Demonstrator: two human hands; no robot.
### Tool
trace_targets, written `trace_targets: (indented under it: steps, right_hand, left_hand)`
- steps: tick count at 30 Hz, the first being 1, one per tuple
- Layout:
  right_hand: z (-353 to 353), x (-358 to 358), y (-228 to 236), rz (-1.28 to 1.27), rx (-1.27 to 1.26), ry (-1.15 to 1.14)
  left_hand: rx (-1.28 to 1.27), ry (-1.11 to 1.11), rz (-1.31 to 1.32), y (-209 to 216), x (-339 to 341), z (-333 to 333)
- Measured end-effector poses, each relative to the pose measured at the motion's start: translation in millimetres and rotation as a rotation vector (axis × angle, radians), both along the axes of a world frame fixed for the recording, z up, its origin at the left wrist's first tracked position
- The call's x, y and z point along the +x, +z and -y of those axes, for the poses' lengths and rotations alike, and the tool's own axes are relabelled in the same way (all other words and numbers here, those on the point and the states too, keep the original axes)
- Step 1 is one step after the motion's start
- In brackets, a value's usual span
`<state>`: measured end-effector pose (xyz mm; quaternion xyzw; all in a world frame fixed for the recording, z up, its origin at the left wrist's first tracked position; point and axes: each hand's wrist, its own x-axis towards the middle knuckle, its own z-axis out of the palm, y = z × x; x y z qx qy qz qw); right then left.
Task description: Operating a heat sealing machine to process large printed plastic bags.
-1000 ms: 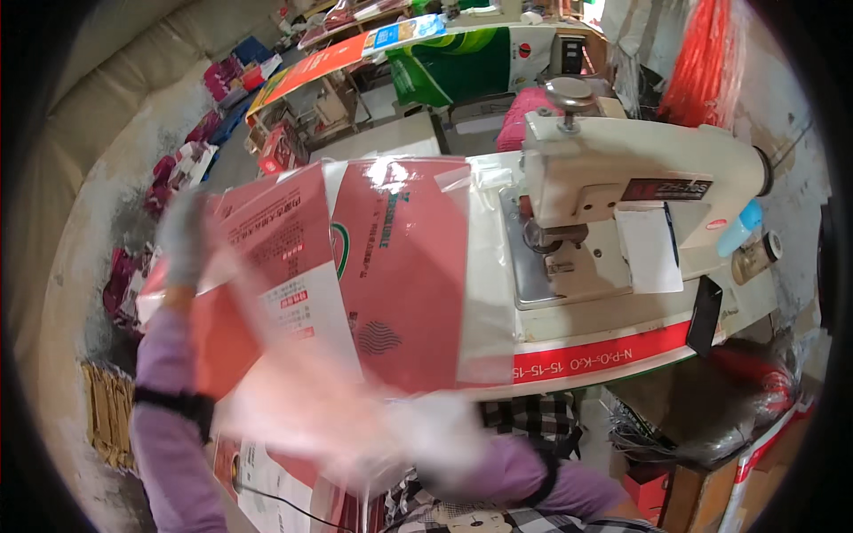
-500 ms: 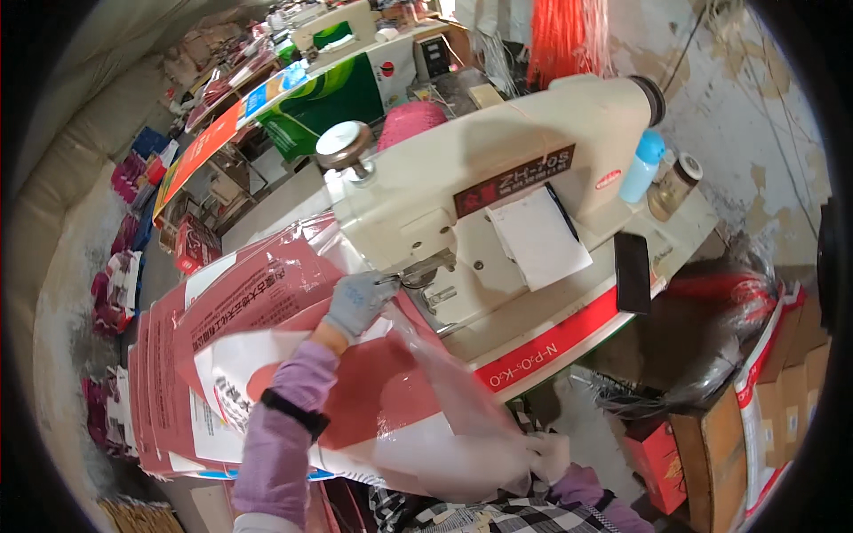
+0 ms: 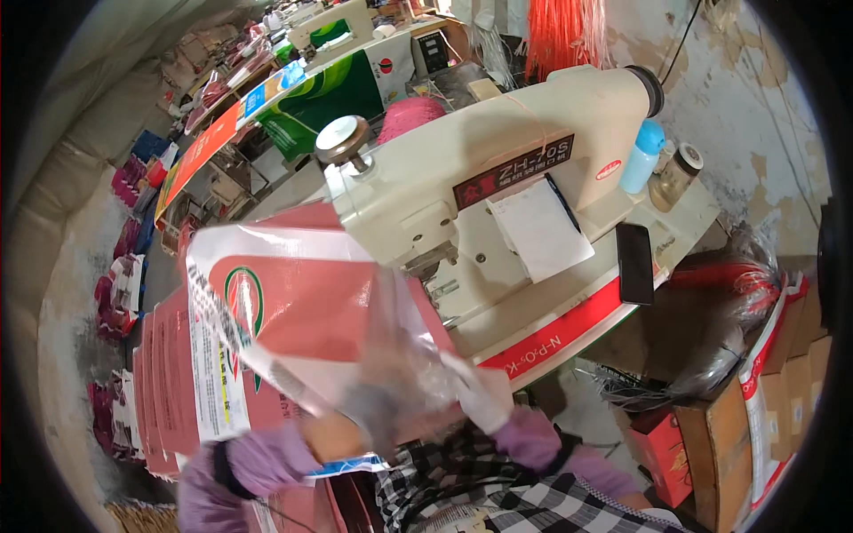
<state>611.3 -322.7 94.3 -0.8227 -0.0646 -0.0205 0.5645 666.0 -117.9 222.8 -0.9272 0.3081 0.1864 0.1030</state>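
A pink and white printed woven sack lies over a stack of similar sacks, left of a cream sewing machine. Thin clear plastic film shows at the sack's near right edge. My right hand, in a white glove, is closed on this sack's edge and film. Close to the sack's near edge, my left hand in a grey glove is smeared by motion, so its fingers cannot be made out. The machine's needle area stands just beyond the sack's right side.
A white pad of paper, a black phone, a blue bottle and a lidded jar rest on the machine and its table. Cardboard boxes stand at the right. Red strands hang behind the machine.
My left hand has left the needle area and come down toward my body. My right hand has moved up and left. The top sack has shifted, its white-banded end now raised at the far left.
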Motion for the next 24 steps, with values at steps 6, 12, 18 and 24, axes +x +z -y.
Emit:
trace_targets:
  steps: [6,12,18,24]
  right_hand:
    - [-21,66,-2,-0.159,0.627,-0.052]
    - [-134,-65,37,-0.094,1.06,-0.118]
    - [-47,2,28,-0.763,1.336,-0.003]
    - [-27,-40,24,-0.605,1.355,0.259]
  left_hand:
    - [0.076,-0.442,0.429,87,-13,-68]
    - [-0.908,0.545,-0.628,38,-123,-14]
    - [-0.984,1.004,-1.121,44,-95,25]
    - [-0.372,-0.419,0.307,70,-34,72]
